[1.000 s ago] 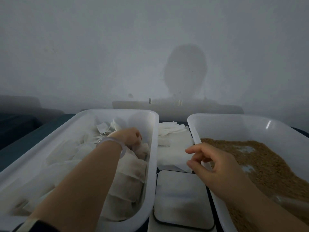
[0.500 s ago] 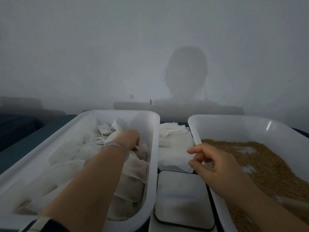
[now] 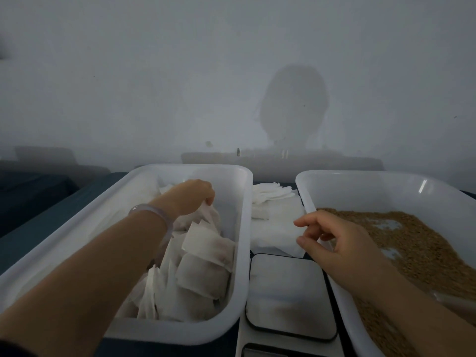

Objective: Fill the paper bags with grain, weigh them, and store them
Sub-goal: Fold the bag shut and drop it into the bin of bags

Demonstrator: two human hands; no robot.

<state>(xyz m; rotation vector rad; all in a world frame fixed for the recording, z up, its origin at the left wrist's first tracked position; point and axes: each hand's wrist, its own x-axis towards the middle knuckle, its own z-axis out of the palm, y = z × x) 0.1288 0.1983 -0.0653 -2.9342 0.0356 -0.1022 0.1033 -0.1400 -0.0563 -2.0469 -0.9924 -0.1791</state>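
Head view: left hand deep in the left white tub, fingers pinching the top edge of a paper bag. It sits on the pile of filled bags at the tub's far end. Right hand over the near rim of the right tub, which holds the grain; fingers loosely curled, holding nothing. Scale on the desk between the tubs, flat empty bags stacked behind it.
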